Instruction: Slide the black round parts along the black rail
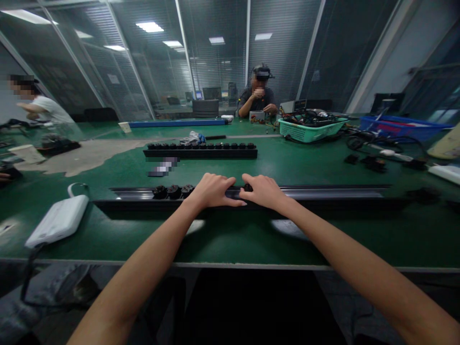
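A long black channel rail lies lengthwise in front of me on the green table. Toward its left end, several round black parts sit in the groove. My left hand rests over the middle of the rail, just right of those parts, thumb stretched along the near edge and forefinger apart from it. Beside it, my right hand closes thumb and forefinger around a small black part at the groove. The other fingers of both hands are mostly hidden.
Farther back lies a second black rail with a row of black parts. A white power bank-like box is at left. A green basket and blue basket stand at back right. One person sits opposite; another is at left.
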The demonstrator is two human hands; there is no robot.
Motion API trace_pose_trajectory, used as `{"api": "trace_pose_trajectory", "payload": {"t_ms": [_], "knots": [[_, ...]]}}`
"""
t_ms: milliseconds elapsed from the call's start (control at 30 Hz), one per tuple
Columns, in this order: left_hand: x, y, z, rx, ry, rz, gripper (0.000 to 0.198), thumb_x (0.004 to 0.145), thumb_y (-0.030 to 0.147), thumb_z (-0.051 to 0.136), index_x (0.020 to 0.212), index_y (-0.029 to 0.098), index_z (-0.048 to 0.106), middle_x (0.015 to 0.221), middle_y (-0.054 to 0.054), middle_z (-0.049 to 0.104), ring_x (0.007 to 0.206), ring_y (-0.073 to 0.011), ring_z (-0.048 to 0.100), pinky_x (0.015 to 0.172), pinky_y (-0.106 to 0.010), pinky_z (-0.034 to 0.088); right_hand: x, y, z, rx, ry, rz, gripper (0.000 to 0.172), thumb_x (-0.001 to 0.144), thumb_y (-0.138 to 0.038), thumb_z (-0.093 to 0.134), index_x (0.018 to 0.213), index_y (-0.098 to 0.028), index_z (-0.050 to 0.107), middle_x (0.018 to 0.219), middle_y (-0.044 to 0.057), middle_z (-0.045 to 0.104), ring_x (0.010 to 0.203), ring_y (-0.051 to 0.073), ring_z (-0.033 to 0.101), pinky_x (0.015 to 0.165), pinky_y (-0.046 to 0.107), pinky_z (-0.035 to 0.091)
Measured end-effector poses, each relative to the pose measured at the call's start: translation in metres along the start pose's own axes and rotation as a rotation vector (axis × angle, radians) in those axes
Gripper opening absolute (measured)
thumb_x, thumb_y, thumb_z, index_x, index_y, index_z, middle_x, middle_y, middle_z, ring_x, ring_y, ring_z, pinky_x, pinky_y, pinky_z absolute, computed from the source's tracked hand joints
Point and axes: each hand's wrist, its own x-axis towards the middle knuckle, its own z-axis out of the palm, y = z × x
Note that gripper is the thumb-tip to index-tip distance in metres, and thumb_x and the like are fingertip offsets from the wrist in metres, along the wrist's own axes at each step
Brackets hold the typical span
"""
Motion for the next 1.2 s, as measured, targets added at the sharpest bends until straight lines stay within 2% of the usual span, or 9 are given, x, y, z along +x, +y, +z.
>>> {"api": "trace_pose_trajectory", "payload": {"t_ms": [367,633,1200], "knots": [[-0.0003,-0.0001,-0.0004,0.006,-0.005,0.005,0.077,0.074,0.088,0.031,0.093,0.019,0.061,0.085,-0.010,0.072,0.074,-0.0249,0.067,0.054,-0.029,0.022,0.0008,0.0022,-0.0046,0.003,-0.035,-0.017,0.025,0.084,-0.042,0.048,0.098,-0.022,0.056,0.085,0.006,0.068,0.073,0.020,0.058,0.057,0.027,0.022],[0.0000,0.0008,-0.0017,0.017,-0.002,0.011,0.077,0.074,0.088,0.030,0.091,0.019,0.061,0.083,-0.009,0.071,0.074,-0.0255,0.067,0.054,-0.029,0.021,-0.0010,0.0034,-0.0010,0.011,0.002,-0.019,0.026,0.086,-0.043,0.045,0.098,-0.022,0.055,0.083,0.006,0.068,0.070,0.019,0.058,0.056,0.027,0.022],[-0.0008,0.0006,-0.0018,0.006,-0.013,-0.003,0.079,0.073,0.088,0.031,0.095,0.019,0.062,0.086,-0.010,0.072,0.075,-0.0247,0.067,0.055,-0.028,0.023,-0.0015,0.0087,-0.0012,-0.019,-0.007,-0.028,0.027,0.086,-0.044,0.044,0.097,-0.023,0.056,0.084,0.006,0.068,0.071,0.020,0.058,0.056,0.028,0.023]]}}
